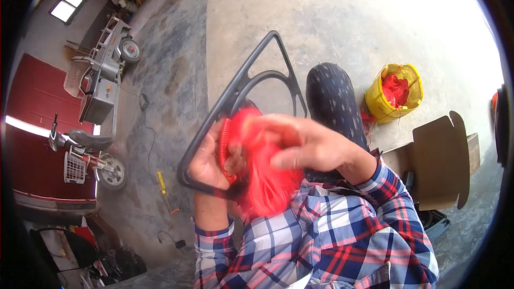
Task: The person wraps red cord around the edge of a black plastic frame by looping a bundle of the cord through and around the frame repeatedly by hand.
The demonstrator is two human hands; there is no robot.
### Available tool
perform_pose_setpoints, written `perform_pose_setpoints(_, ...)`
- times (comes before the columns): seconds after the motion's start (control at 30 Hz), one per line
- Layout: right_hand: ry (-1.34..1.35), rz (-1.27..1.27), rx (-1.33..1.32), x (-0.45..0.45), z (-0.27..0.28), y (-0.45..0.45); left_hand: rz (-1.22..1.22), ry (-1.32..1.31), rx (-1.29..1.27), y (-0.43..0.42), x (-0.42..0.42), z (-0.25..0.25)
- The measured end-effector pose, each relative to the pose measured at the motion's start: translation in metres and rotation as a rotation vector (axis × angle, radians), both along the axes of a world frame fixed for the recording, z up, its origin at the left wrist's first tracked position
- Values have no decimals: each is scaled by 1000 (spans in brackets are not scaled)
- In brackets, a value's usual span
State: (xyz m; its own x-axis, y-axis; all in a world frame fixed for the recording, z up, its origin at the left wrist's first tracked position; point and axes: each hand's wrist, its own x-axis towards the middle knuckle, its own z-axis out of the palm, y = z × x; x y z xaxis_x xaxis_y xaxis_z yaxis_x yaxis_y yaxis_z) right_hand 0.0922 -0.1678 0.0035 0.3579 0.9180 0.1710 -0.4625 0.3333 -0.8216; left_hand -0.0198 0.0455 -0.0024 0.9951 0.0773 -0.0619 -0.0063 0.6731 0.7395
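Observation:
My left hand is closed around a ridged red strip that looks like a row of comb teeth. From beside it a bundle of red strands hangs over my lap. My right hand lies across the upper strands, its fingers smeared by motion, so its grip on them is unclear. A black triangular frame with a rounded inner bar leans over my left leg. One of its sides runs past my left hand and wrist; its lower end is partly hidden by the strands.
A yellow bucket holding red material stands right of my knee. Nearer me is an open cardboard box. On the concrete floor to the left lie a yellow-handled tool and a black cable. A scooter and a three-wheeled cart stand beyond.

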Motion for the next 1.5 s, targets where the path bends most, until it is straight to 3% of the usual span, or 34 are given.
perform_pose_setpoints(0.07, -332, 26, -43, 3, 3, 1, 42, 12, -79, -6, 4, -2)
perform_pose_setpoints(0.13, -500, -215, -152, 1, 16, 5, -57, -94, -222, -11, 8, -2)
perform_pose_setpoints(0.17, -583, -335, -206, 0, 20, 8, 132, -25, -138, -22, 7, 0)
perform_pose_setpoints(0.23, -678, -584, -151, -3, 15, 20, 215, -24, -155, -50, 10, 12)
perform_pose_setpoints(0.3, -795, -796, -57, -7, 5, 30, 171, -41, 77, -41, 3, -3)
perform_pose_setpoints(0.33, -734, -670, -45, -4, 8, 24, 149, -53, 194, -38, 2, -7)
perform_pose_setpoints(0.43, -45, -483, 134, 6, -22, 27, 105, -125, -52, -32, -1, -7)
perform_pose_setpoints(0.5, 299, -445, 19, 19, -45, 25, 75, 5, -235, -32, -3, 4)
perform_pose_setpoints(0.57, 299, -292, -83, 17, -51, 32, 7, 119, -284, -28, -9, 10)
perform_pose_setpoints(0.63, 618, 113, 137, 9, -53, 39, 25, 153, -344, -24, -9, -17)
perform_pose_setpoints(0.7, 699, 239, 158, 7, -40, 44, 10, 111, -261, -31, -7, -20)
perform_pose_setpoints(0.77, 663, 171, 248, 12, -39, 54, 76, 116, -70, -38, -6, -17)
perform_pose_setpoints(0.87, 734, 11, 331, 21, -53, 69, 237, 156, -132, -75, 3, 32)
perform_pose_setpoints(0.97, 731, -266, 305, 26, -77, 64, -52, 64, 20, -54, 0, 17)
perform_pose_setpoints(1.0, 547, -256, 243, 27, -83, 58, -15, 92, 35, -56, 0, 18)
perform_pose_setpoints(1.13, 594, -256, 211, 17, -77, 42, -112, 48, 16, -42, 4, 13)
perform_pose_setpoints(1.23, 581, -268, 205, 20, -79, 44, -77, 41, 181, -37, 5, 10)
perform_pose_setpoints(1.4, 546, -392, 156, 24, -90, 39, 4, 39, 230, -29, 5, 16)
perform_pose_setpoints(1.5, 512, -443, 189, 28, -103, 32, -40, 78, 71, -23, 2, 23)
